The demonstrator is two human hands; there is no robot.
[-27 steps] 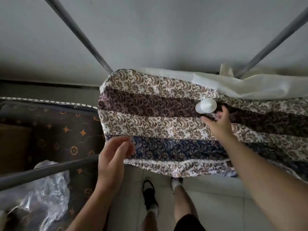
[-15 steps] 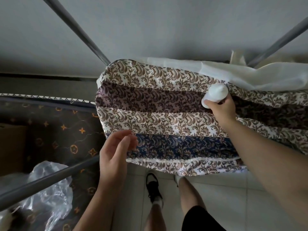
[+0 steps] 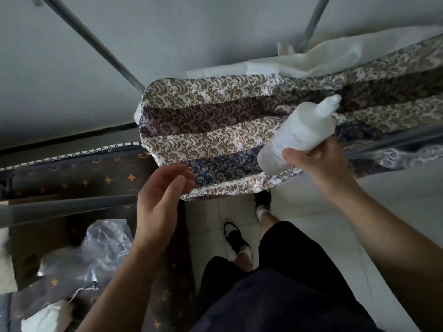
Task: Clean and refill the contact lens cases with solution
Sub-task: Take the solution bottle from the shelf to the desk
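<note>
Right hand with its grip wrapped around the lower body of a white solution bottle, bottle tilted, capped nozzle pointing up and away, held above the patterned bedding, left hand empty, fingers loosely spread, near the bedding's edge, apart from the bottle

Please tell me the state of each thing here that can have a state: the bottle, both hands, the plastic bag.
solution bottle: lifted, tilted, cap on
right hand: gripping the bottle's lower part
left hand: open, empty, fingers loosely curled
plastic bag: crumpled, lying on the dark patterned surface
</note>
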